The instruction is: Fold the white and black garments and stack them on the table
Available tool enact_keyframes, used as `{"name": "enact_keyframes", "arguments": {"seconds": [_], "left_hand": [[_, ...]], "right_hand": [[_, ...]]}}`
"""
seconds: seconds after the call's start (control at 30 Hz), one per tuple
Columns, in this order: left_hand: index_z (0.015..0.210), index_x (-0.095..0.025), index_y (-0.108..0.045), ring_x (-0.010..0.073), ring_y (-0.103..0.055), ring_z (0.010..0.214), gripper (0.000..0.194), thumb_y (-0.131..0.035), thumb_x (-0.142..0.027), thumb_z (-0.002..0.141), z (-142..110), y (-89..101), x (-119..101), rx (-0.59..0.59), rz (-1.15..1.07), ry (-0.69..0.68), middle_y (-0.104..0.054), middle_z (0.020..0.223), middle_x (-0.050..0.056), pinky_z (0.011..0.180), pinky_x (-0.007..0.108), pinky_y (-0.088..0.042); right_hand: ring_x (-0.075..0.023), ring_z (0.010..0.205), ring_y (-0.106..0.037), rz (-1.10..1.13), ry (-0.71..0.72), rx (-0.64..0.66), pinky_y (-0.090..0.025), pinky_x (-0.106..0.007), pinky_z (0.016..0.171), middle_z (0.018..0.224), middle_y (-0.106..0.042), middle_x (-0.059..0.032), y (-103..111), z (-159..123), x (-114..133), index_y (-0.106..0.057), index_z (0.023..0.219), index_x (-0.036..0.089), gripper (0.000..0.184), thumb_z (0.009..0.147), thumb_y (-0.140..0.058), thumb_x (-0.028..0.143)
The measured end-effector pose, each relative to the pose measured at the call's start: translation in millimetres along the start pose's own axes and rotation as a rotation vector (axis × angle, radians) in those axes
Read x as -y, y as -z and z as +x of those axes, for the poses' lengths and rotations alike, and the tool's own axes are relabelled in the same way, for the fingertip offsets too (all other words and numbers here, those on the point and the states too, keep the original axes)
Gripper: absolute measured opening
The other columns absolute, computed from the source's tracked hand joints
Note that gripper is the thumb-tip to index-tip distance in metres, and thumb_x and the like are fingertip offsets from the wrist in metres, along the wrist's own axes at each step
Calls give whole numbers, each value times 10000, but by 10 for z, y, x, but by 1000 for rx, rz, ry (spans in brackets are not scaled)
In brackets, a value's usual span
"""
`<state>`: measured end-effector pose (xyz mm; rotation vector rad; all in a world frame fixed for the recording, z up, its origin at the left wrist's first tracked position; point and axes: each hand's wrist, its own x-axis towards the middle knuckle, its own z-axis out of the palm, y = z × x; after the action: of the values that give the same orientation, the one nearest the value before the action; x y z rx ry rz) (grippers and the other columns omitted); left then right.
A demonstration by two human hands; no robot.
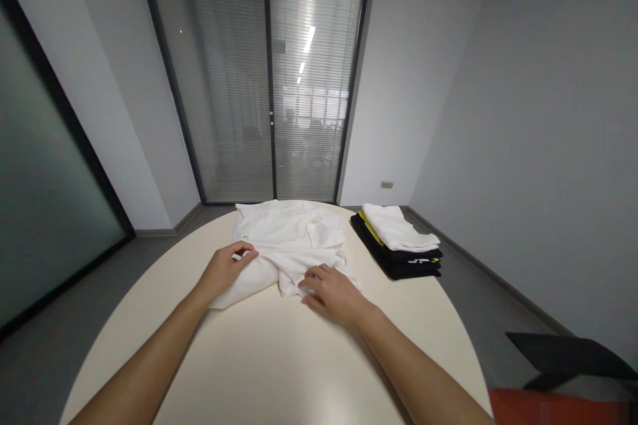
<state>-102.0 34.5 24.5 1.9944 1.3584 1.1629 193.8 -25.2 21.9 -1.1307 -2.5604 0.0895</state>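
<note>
A crumpled white garment (289, 229), probably a T-shirt, is spread near the far edge of the round table, its near part bunched in folds. My left hand (224, 272) pinches a fold of it between thumb and fingertips, on the left side. At the near right part of the cloth lies my right hand (331, 291), fingers slightly bent and the thumb apart from them, touching the fabric. What is under its palm is hidden.
On the right of the cream round table (249, 365) is a stack of folded black and yellow clothes (393, 264), topped by a folded white garment (396, 226). A chair with a black part (573, 355) and red seat (558, 408) stands at lower right.
</note>
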Motion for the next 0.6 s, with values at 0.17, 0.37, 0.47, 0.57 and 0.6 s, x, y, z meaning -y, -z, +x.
{"name": "enact_keyframes", "arguments": {"seconds": [0.17, 0.37, 0.47, 0.57, 0.6], "left_hand": [[817, -196, -722, 182, -602, 737, 333, -626, -515, 814, 4, -26, -23, 44, -27, 5, -703, 821, 26, 674, 255, -449], [802, -187, -709, 168, -578, 691, 377, -656, -560, 775, 18, 35, -18, 11, -160, 39, -688, 772, 27, 629, 246, -427], [830, -173, -703, 139, -527, 610, 441, -688, -603, 732, 33, 66, 17, -41, -258, 110, -654, 714, 12, 560, 225, -388], [810, -175, -660, 131, -530, 589, 471, -744, -615, 664, 59, 99, 29, -105, -448, 189, -641, 709, 2, 546, 220, -406], [794, -181, -639, 132, -545, 600, 467, -767, -602, 640, 70, 114, 26, -161, -524, 206, -639, 715, -1, 559, 222, -428]], "right_hand": [[-213, 1013, -569, -100, -62, 46, -433, -316, 868, 1076, -649, -73, -52, 57, -81, -670, 1012, 214, 164, 965, -529, 284], [-198, 840, -620, -11, -306, -71, -401, -287, 731, 938, -674, -73, 101, 28, -133, -563, 1057, 191, 215, 996, -371, 267], [-200, 723, -624, 99, -474, -219, -376, -278, 662, 812, -661, -44, 197, -8, -283, -509, 1092, 196, 230, 996, -331, 307], [-220, 708, -635, 135, -584, -371, -385, -288, 653, 814, -664, -67, 285, -50, -455, -484, 1089, 185, 257, 987, -301, 335], [-226, 714, -640, 129, -610, -408, -393, -292, 657, 829, -669, -78, 309, -70, -509, -484, 1085, 182, 265, 983, -299, 343]]}}
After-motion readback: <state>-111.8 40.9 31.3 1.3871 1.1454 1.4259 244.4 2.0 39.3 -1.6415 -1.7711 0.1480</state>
